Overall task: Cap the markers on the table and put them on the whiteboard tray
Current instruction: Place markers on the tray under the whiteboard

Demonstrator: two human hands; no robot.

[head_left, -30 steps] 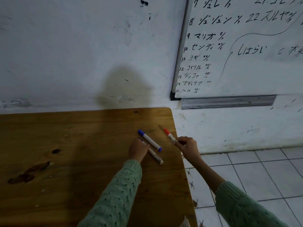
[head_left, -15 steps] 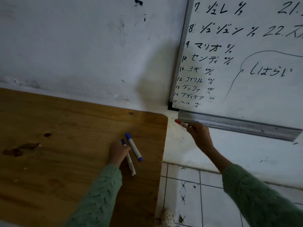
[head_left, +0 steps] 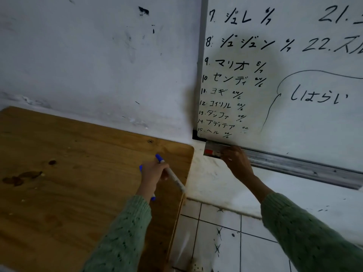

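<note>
The right hand [head_left: 236,160] has its grip at the left end of the whiteboard tray [head_left: 294,163], fingers curled over a red-capped marker [head_left: 211,152] that lies along the channel; whether they clasp it or are letting go I cannot tell. The left hand [head_left: 154,171] is clenched around two blue-capped markers [head_left: 172,176], above the desk [head_left: 78,173] near its right edge. The clearer one points its cap up toward the wall and its white barrel down toward the desk's edge; the second shows only as blue bits either side of the fist. The tray lies up and to the right of that bundle, its long axis crossways to theirs, so I'd expect them to need turning before they go in.
</note>
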